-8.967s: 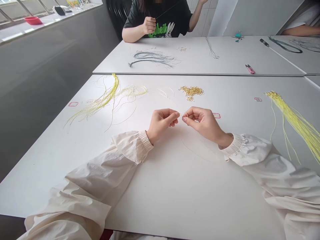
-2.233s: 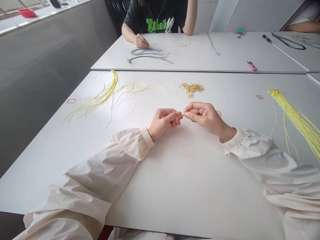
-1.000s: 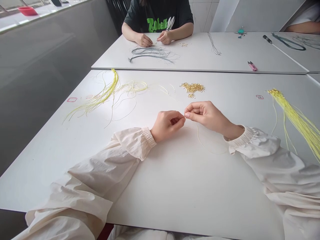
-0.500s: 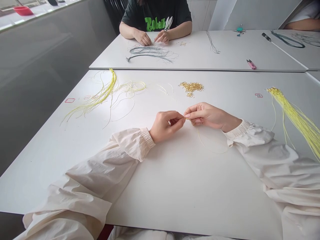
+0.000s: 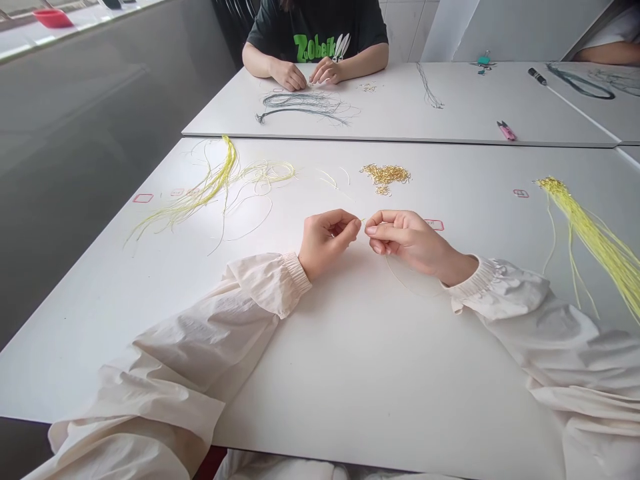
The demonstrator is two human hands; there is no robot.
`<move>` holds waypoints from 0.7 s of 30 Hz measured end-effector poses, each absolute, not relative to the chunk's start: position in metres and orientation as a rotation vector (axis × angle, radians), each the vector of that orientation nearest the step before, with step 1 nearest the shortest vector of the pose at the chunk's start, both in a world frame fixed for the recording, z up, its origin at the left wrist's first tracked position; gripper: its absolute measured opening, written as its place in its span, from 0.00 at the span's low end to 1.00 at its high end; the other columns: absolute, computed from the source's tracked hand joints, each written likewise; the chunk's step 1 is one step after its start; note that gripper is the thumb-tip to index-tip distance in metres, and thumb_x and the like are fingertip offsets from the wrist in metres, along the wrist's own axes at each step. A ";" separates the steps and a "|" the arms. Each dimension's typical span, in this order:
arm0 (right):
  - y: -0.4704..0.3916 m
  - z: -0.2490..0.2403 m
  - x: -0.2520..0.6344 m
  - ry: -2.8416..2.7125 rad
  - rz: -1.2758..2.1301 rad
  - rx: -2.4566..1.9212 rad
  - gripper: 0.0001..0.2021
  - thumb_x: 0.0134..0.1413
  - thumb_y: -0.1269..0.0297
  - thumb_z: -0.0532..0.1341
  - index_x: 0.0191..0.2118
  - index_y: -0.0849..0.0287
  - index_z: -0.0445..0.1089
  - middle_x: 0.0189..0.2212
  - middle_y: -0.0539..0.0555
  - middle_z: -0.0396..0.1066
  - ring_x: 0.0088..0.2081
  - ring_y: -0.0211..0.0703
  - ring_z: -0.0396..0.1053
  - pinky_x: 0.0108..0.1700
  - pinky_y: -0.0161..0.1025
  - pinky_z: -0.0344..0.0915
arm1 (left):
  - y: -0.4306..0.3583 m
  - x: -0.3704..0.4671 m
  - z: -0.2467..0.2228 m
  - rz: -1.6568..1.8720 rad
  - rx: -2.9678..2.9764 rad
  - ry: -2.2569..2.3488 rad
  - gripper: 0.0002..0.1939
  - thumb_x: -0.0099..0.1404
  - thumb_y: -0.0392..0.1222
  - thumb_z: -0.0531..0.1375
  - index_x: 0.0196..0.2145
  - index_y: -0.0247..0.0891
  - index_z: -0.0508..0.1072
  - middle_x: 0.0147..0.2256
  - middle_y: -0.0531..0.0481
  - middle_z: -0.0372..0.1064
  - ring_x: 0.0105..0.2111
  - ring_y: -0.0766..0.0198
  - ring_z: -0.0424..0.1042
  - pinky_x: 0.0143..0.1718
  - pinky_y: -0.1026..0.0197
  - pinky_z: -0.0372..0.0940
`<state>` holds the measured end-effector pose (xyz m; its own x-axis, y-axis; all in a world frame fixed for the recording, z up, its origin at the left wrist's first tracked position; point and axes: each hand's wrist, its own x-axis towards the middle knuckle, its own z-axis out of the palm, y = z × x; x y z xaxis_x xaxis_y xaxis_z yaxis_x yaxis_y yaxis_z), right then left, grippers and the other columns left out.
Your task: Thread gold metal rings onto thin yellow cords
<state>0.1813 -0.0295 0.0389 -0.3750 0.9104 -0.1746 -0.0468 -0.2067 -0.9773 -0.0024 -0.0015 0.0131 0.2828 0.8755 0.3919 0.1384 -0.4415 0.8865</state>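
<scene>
Over the middle of the white table, my left hand (image 5: 327,240) is pinched closed, a tiny yellow tip showing at its fingertips. Just right of it, with a small gap between, my right hand (image 5: 413,241) is also pinched closed. A thin pale yellow thread (image 5: 407,288) hangs from beneath my right hand and curves right toward the sleeve. Whatever lies between the fingertips is too small to make out clearly. Beyond the hands sits a pile of small gold hooks (image 5: 387,175).
Yellow threads (image 5: 220,175) spread at the left; a bundle of yellow cords (image 5: 587,220) lies at the right. Across the table a person in a dark shirt (image 5: 320,33) works near grey cords (image 5: 300,101). Pink snips (image 5: 506,131) lie on the far table.
My hands have drawn slightly apart; their fingertips met before. The left hand has moved up and left. A red-outlined mark now shows behind my right hand.
</scene>
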 end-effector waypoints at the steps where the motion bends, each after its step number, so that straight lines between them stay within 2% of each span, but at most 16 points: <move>1: -0.031 0.039 0.179 -1.293 1.647 -1.094 0.07 0.58 0.64 0.64 0.35 0.62 0.68 0.21 0.49 0.65 0.25 0.34 0.60 0.30 0.33 0.58 | -0.001 -0.002 0.013 1.218 1.783 0.927 0.10 0.62 0.40 0.62 0.25 0.33 0.73 0.19 0.53 0.67 0.18 0.71 0.64 0.20 0.68 0.59; 6: -0.036 0.043 0.170 -1.215 1.527 -1.163 0.09 0.62 0.58 0.60 0.37 0.59 0.63 0.17 0.47 0.64 0.21 0.34 0.59 0.26 0.33 0.55 | -0.002 -0.002 0.014 1.199 1.817 0.934 0.11 0.62 0.41 0.61 0.25 0.34 0.73 0.19 0.53 0.68 0.18 0.71 0.64 0.21 0.67 0.59; 11: -0.037 0.041 0.170 -1.256 1.427 -1.176 0.09 0.62 0.58 0.60 0.38 0.56 0.60 0.14 0.44 0.60 0.19 0.34 0.56 0.24 0.32 0.53 | -0.003 -0.002 0.015 1.171 1.833 0.921 0.11 0.62 0.41 0.61 0.25 0.33 0.74 0.20 0.53 0.68 0.18 0.71 0.64 0.21 0.67 0.59; 21: -0.037 0.027 0.173 -1.536 1.320 -1.132 0.10 0.68 0.54 0.53 0.39 0.54 0.54 0.18 0.45 0.63 0.22 0.35 0.59 0.27 0.34 0.55 | -0.003 -0.001 0.016 1.171 1.745 0.892 0.10 0.62 0.41 0.62 0.25 0.33 0.74 0.20 0.52 0.68 0.19 0.72 0.64 0.21 0.68 0.60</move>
<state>0.1731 -0.0371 0.0272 -0.2811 0.9595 0.0182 0.1262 0.0557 -0.9904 -0.0007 -0.0025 0.0160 0.3124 0.8822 0.3524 0.1056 -0.4009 0.9100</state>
